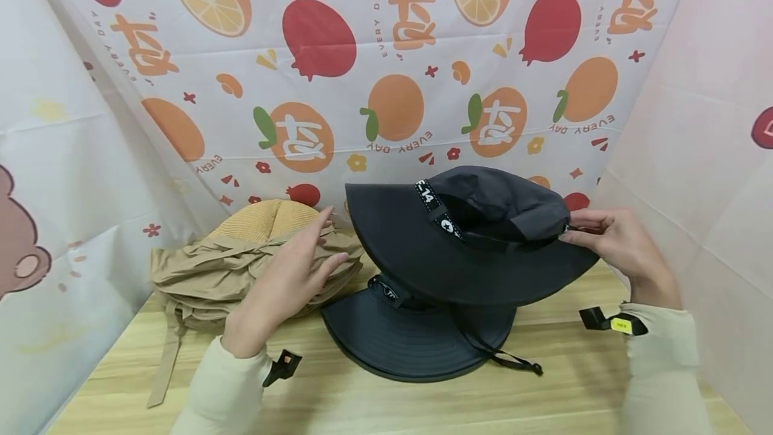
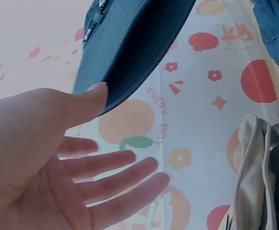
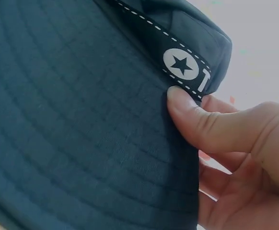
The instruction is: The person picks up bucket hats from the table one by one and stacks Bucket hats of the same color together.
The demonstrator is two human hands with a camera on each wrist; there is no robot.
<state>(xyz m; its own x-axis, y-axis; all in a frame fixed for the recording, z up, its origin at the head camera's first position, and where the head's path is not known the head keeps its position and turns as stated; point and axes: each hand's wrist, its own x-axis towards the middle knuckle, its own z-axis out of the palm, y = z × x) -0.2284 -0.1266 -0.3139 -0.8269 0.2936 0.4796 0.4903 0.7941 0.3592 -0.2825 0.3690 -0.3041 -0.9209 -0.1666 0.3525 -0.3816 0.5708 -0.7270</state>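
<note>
A dark wide-brimmed sun hat [image 1: 386, 227], with a black band printed in white, is held up tilted over the table. At its right side my right hand [image 1: 625, 247] pinches it; in the right wrist view the thumb [image 3: 187, 115] presses on the brim beside the star-printed band [image 3: 180, 63]. My left hand [image 1: 290, 274] is raised left of the brim, fingers spread and straight. From the left wrist, its thumb [image 2: 89, 100] overlaps the brim's corner [image 2: 96, 91]. Below the raised hat, a second dark brimmed hat [image 1: 410, 348] lies on the table.
Khaki fabric hats [image 1: 211, 274] are stacked at the left, a strap [image 1: 166, 361] hanging off them, with a straw-coloured hat [image 1: 256, 219] behind. A black cord [image 1: 507, 358] trails onto the wooden table [image 1: 362, 408]. Fruit-printed cloth [image 1: 338, 99] walls the back and sides.
</note>
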